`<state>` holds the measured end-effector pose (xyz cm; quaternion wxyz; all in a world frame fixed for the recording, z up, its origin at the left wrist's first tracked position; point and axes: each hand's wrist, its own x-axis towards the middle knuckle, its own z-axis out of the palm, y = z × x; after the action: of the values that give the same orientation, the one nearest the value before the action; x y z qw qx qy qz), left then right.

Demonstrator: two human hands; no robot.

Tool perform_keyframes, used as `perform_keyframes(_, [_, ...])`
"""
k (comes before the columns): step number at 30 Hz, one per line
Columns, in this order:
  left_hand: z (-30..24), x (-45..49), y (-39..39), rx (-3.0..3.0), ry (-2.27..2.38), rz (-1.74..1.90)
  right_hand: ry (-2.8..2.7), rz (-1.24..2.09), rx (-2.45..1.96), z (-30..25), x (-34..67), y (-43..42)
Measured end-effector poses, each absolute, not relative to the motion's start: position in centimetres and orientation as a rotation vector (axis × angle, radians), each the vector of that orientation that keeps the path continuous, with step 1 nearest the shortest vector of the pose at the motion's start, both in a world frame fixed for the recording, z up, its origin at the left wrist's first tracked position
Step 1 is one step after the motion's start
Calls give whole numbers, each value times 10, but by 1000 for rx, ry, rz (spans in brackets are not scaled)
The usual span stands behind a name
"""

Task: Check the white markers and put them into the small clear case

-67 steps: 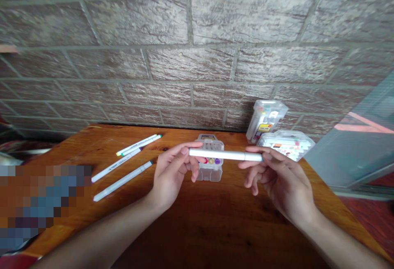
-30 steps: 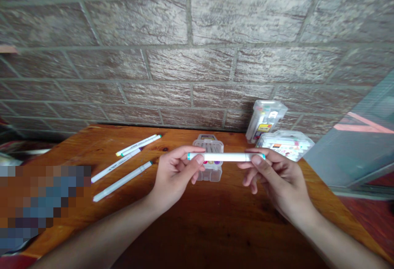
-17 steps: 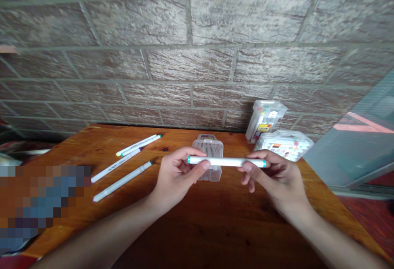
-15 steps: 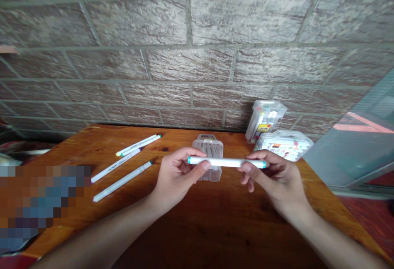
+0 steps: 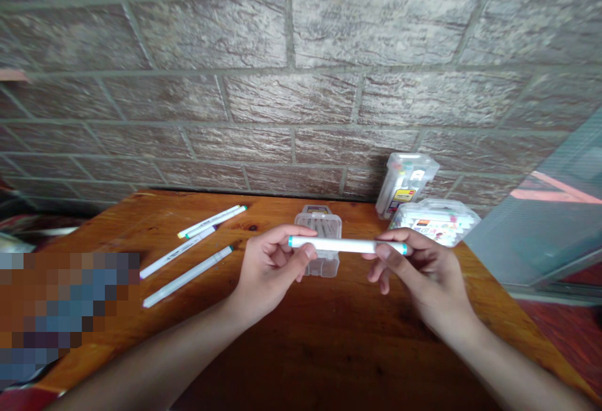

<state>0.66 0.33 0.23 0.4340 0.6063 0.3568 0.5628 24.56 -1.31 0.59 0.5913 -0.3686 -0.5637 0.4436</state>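
I hold a white marker [image 5: 345, 245] with teal ends level above the wooden table [image 5: 301, 348]. My left hand [image 5: 270, 270] pinches its left end between thumb and fingers. My right hand [image 5: 416, 270] pinches its right end the same way. Right behind the marker stands a small clear plastic case [image 5: 321, 229] with more markers in it, partly hidden by the pen and my left fingers.
Several white markers [image 5: 188, 254] lie loose at the table's left. Two clear marker boxes, one upright [image 5: 405, 184] and one lying [image 5: 435, 221], sit at the back right by the brick wall [image 5: 301, 72]. A pixelated patch covers the near left. The table's right edge runs beside a glass panel [image 5: 550, 223].
The marker has dropped slightly and my fingers have shifted along it, so both teal ends now show. Both hands keep their hold; everything on the table stays put.
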Motion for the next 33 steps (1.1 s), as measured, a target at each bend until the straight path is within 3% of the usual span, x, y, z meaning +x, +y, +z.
perform_keyframes(33, [2, 8, 6, 1439, 866, 1384, -1336, 1005, -857, 6, 244, -15])
